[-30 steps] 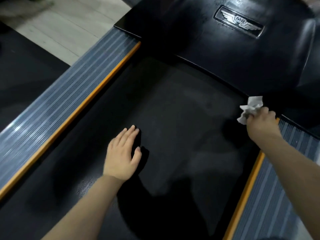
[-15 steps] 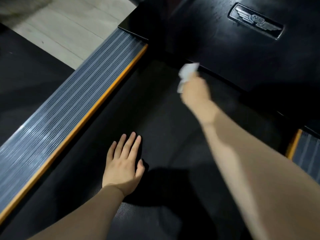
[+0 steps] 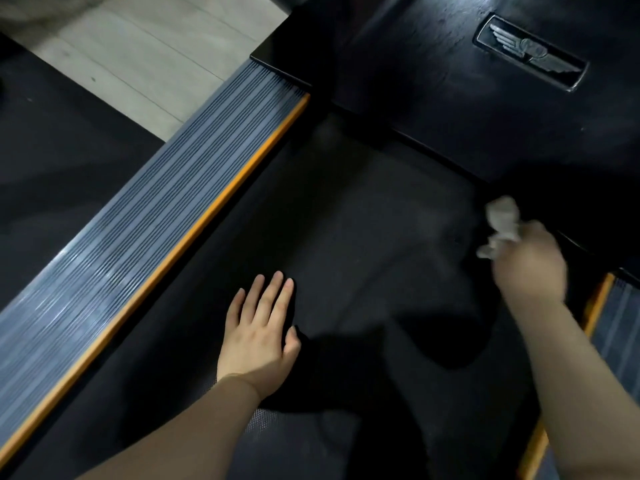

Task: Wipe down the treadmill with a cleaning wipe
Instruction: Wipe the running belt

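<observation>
The treadmill's black running belt fills the middle of the head view. My right hand grips a crumpled white cleaning wipe at the far right end of the belt, close under the edge of the black motor cover. The hand and wipe are blurred. My left hand rests flat on the belt with straight fingers, lower and to the left of the wipe.
A grey ribbed side rail with an orange strip runs along the belt's left. A second rail shows at the right edge. A winged badge sits on the motor cover. Pale wooden floor lies beyond, top left.
My right hand swept the wipe from the belt's right end to the middle under the cover, then back to the right end. My left hand stayed flat on the belt.
</observation>
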A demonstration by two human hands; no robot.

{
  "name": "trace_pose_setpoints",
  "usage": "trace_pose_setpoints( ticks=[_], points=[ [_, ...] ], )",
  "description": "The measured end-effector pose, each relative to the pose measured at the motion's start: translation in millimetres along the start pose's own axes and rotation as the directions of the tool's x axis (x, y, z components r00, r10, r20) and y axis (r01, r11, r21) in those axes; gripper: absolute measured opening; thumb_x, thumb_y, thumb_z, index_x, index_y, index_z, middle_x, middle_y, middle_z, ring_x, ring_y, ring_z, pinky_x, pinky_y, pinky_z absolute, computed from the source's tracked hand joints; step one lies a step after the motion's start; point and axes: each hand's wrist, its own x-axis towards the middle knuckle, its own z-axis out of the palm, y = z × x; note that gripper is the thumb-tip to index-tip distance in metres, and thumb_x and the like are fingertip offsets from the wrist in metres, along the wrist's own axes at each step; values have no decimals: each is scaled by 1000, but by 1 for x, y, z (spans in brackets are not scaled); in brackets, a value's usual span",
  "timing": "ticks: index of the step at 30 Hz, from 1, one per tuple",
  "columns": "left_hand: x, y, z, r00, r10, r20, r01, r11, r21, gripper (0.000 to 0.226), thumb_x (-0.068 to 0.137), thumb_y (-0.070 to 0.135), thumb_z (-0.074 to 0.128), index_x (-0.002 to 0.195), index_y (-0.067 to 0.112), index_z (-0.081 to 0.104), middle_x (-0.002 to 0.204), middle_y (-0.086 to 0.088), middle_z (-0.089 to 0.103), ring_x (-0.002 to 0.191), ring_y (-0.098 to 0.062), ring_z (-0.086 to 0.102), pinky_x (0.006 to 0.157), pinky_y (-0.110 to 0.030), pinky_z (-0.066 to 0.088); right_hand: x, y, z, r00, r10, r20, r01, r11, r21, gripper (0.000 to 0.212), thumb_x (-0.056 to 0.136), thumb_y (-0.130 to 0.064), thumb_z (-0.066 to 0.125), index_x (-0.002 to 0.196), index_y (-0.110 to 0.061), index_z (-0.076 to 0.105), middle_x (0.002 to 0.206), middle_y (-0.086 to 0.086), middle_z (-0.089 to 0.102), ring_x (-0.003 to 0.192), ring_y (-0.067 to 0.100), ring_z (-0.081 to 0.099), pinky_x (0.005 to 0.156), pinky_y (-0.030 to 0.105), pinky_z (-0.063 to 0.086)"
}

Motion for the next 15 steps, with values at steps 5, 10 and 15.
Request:
trace_pose_setpoints(
  ticks=[5,10,15],
  points=[
    [-1,0,-2,1000,4,4,-4,1000,11,70,90,40,37,156,19,27,163,0,22,152,-24,14,122,-44,7,2,-43,15,999,-24,-21,25,999,36,29,93,-10,49,118,5,49,115,27,57,105,44,58,79,42,46],
    [0,-1,0,1000,10,3,-10,1000,3,70,89,40,38,155,19,29,163,-1,24,151,-24,16,122,-44,8,-10,-233,63,798,-570,193,551,821,147,28,97,-16,45,121,-7,55,121,16,62,113,35,58,89,38,43],
    [1,-4,-2,1000,17,7,-17,1000,-4,70,90,40,37,156,19,27,163,-2,24,151,-25,15,123,-44,7,-38,-274,73,615,-686,388,688,708,162,24,94,-14,50,118,-12,54,121,9,60,111,30,59,85,36,47]
  ],
)
